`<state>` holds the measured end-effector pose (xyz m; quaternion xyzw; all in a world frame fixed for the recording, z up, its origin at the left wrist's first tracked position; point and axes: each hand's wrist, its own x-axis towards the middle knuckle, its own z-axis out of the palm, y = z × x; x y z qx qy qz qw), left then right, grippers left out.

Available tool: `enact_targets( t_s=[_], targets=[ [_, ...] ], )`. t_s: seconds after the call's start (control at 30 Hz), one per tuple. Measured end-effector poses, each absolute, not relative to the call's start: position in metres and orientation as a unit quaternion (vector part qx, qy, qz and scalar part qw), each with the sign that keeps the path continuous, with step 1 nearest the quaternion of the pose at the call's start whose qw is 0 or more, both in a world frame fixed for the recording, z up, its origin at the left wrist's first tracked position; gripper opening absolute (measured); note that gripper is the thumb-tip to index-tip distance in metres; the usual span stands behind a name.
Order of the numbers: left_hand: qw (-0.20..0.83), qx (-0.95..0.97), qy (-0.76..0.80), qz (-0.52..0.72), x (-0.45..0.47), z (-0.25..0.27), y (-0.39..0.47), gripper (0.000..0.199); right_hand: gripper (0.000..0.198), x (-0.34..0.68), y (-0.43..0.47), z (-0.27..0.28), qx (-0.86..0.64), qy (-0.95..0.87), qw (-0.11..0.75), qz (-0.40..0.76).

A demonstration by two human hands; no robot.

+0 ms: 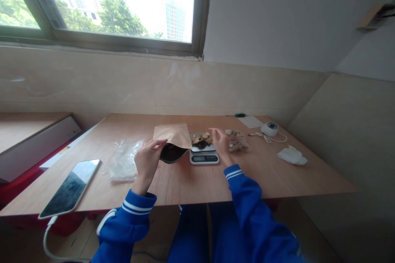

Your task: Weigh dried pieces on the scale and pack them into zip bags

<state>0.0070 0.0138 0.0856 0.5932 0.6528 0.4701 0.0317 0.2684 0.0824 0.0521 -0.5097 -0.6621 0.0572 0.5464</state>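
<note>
My left hand (147, 161) pinches the near edge of a brown kraft paper bag (173, 134), whose dark mouth gapes toward me. Just right of the bag stands a small digital kitchen scale (204, 158) with a grey display. On its plate lies a heap of dried, sliced pieces (202, 139), tan and dark brown. Over the right side of the scale is my right hand (221, 144), thumb and fingertips drawn together beside the heap. Whether something small is between those fingertips I cannot make out. Behind that hand rests a clear zip bag (239, 144) of light brown pieces.
Crumpled clear plastic bags (121, 162) and a tablet (72, 187) on a cable lie to the left. On the right are a white dome camera (269, 129) with its cord, a white crumpled packet (292, 155), a paper sheet (250, 122) and a green-handled tool (240, 115).
</note>
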Motion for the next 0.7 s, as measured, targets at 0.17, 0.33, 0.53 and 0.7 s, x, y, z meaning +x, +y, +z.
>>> enact_targets(
  t_s=[0.17,0.33,0.53,0.7],
  targets=[
    [0.036,0.595,0.654,0.466,0.012,0.088,0.014,0.012,0.030,0.217,0.016,0.095,-0.339,-0.780,0.487,0.201],
    [0.030,0.594,0.655,0.466,0.013,0.087,0.013,0.012,0.027,0.161,-0.004,0.093,-0.337,-0.886,0.288,0.133],
    [0.027,0.595,0.644,0.480,0.014,0.079,0.009,0.011,0.029,0.112,0.027,0.074,-0.452,-0.882,0.129,0.025],
    [0.013,0.591,0.642,0.488,0.011,0.074,0.009,0.011,0.030,0.091,0.056,0.055,-0.509,-0.848,0.138,0.047]
  ],
)
